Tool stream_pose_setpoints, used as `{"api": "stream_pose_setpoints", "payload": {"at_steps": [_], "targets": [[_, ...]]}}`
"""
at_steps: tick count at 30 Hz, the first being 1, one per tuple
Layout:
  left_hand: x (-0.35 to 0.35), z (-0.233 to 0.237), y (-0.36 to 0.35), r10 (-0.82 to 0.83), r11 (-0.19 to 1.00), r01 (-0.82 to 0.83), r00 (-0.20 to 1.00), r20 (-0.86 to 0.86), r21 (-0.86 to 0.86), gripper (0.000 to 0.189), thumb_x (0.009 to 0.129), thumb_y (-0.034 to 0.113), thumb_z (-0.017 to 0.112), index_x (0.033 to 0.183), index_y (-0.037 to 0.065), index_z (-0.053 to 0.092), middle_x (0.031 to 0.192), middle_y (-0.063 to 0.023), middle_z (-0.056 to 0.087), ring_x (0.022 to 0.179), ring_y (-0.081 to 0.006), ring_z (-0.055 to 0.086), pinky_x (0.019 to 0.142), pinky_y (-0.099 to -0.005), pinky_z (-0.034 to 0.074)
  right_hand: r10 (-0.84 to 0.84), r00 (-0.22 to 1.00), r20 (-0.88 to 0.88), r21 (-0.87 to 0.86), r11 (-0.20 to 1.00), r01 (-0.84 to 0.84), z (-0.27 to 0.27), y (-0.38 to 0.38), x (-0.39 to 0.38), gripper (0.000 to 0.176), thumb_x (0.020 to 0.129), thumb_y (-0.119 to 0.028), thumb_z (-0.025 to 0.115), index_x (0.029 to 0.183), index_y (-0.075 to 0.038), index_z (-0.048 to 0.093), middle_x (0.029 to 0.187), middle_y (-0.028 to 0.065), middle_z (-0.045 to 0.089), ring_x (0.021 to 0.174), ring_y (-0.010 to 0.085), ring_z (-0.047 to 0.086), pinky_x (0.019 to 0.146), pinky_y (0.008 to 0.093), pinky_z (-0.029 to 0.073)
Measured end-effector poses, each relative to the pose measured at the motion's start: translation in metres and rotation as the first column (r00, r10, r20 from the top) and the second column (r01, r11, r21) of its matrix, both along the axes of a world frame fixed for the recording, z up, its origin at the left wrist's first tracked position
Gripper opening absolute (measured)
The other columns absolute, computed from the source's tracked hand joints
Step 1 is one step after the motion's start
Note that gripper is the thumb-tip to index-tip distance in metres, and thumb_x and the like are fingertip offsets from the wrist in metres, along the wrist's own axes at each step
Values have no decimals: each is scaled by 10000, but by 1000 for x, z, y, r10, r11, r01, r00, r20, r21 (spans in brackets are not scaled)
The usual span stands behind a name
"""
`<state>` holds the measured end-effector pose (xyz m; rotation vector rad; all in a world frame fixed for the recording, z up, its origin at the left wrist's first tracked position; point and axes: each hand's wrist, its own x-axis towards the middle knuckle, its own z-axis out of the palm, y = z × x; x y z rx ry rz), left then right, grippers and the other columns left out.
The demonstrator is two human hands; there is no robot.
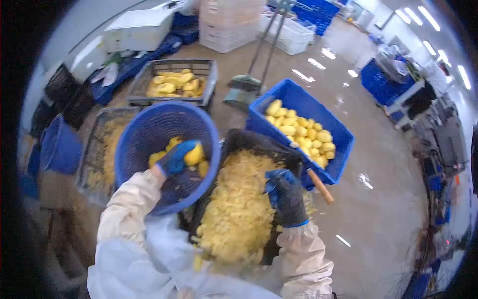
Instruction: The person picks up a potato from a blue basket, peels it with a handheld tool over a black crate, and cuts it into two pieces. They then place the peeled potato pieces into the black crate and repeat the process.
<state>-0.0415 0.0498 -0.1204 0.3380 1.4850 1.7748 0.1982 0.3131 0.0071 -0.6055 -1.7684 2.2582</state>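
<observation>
My left hand (178, 158), in a blue glove, reaches into a round blue basket (213, 130) and is closed on a peeled yellow potato (193, 155). More potatoes lie in the basket beside it. My right hand (285, 192), in a blue and dark glove, is over the right side of a black crate heaped with pale yellow peelings (236, 207). Its fingers are curled, and whatever they hold is too blurred to make out. A wooden handle (320, 186) sticks out to the right of that hand, by the blue crate.
A rectangular blue crate (343, 162) of peeled potatoes stands at the right. Behind the basket is a grey crate (211, 79) with potatoes; left of it, another crate holds peelings (112, 144). A long-handled dustpan (242, 89) stands behind. Wet floor (378, 214) extends right.
</observation>
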Motion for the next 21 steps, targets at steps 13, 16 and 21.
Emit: {"api": "stream_pose_setpoints", "payload": {"at_steps": [13, 16, 21], "targets": [[179, 123, 72, -90, 863, -145, 898, 431, 483, 461, 962, 447, 405, 1115, 39, 554, 932, -78, 630, 799, -156, 614, 728, -302, 514, 281, 910, -304, 465, 878, -116, 18, -72, 28, 185, 830, -71, 672, 1000, -7, 640, 747, 26, 635, 617, 72, 581, 549, 226, 481], [183, 114, 76, -273, 860, 8, 852, 447, 511, 437, 963, 425, 419, 1114, 41, 562, 950, -67, 629, 812, -143, 613, 739, -294, 512, 215, 971, -105, 345, 924, -168, 32, -65, 33, 126, 846, -89, 644, 930, 5, 647, 754, 41, 644, 583, 83, 574, 521, 223, 466], [196, 114, 83, -192, 915, 106, 963, 190, 388, 459, 955, 417, 446, 1173, 23, 537, 983, -68, 621, 844, -136, 615, 730, -289, 530, 40, 949, -314, 618, 767, 172, -9, 5, 10, 161, 863, -143, 609, 786, -2, 601, 675, 16, 582, 517, 89, 508, 461, 218, 399]]}}
